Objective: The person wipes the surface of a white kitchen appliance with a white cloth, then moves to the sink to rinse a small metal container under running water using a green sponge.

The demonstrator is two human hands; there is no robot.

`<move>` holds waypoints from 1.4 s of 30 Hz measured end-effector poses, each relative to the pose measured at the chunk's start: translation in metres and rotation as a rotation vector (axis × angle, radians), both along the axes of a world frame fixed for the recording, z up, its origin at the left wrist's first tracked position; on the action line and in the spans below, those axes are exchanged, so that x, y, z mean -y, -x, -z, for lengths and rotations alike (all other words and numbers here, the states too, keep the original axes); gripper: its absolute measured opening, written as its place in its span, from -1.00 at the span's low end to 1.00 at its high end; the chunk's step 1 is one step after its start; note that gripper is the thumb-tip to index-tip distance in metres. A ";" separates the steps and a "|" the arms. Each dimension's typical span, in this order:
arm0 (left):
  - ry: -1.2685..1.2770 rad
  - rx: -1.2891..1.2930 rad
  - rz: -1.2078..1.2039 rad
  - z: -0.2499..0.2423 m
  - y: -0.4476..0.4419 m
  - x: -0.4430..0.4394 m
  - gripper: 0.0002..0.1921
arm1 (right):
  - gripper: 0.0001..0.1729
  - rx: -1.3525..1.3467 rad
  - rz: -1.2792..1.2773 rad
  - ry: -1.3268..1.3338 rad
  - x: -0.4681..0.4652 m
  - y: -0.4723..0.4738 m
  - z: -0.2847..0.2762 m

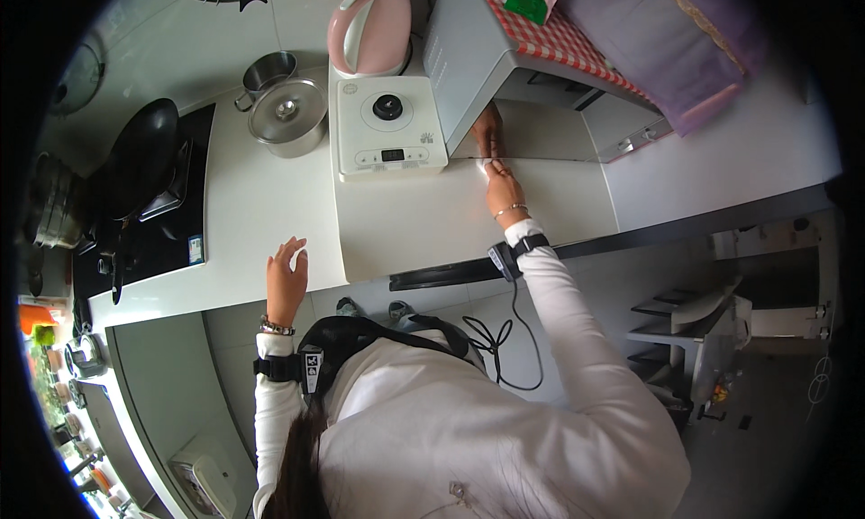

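Note:
My right hand (505,189) holds a small white cloth or tissue (483,165). It presses at the lower left edge of the shiny front (540,130) of a grey box-shaped oven, likely a microwave. That front mirrors the hand and the countertop. My left hand (286,276) hovers over the front part of the white countertop (270,215), fingers apart and slightly curled, with nothing visible in it. Left of the oven stands a white kettle base or small electric cooker (390,130) with a black round connector and a small display.
A pink electric kettle (375,32) stands behind the white base. A lidded steel pot (288,117) and an open steel pot (269,71) sit left of it. A black wok (142,154) rests on the hob (182,221). A red checked cloth (554,53) and purple cover (649,39) drape the oven.

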State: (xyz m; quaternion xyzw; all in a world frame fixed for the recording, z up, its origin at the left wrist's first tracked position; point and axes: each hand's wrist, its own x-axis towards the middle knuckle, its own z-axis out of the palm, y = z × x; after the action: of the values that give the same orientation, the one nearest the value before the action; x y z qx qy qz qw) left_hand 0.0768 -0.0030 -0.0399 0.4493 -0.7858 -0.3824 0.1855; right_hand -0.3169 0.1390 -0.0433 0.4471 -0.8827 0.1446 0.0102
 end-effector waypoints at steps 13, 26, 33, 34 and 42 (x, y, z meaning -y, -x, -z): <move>0.009 -0.016 0.002 -0.002 -0.003 0.002 -0.75 | -0.40 -0.133 0.032 -0.225 0.012 -0.061 0.004; -0.122 -0.122 0.122 -0.015 0.009 -0.011 -0.71 | -0.19 0.089 -0.540 -0.034 -0.019 -0.135 -0.021; -0.211 -0.142 0.081 -0.007 0.004 -0.028 -0.72 | -0.27 0.115 -0.524 -0.049 -0.058 -0.125 -0.020; -0.202 -0.156 0.072 -0.007 0.002 -0.030 -0.72 | -0.27 0.129 -0.596 -0.093 -0.053 -0.145 -0.018; -0.187 -0.144 0.011 -0.003 -0.016 -0.031 -0.72 | -0.24 0.040 -0.736 -0.028 0.083 -0.175 -0.019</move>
State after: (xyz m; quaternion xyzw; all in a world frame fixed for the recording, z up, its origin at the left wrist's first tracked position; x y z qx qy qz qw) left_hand 0.0930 0.0283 -0.0369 0.4317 -0.7338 -0.4863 0.1968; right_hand -0.1423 0.0559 -0.0243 0.7317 -0.6648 0.1355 -0.0659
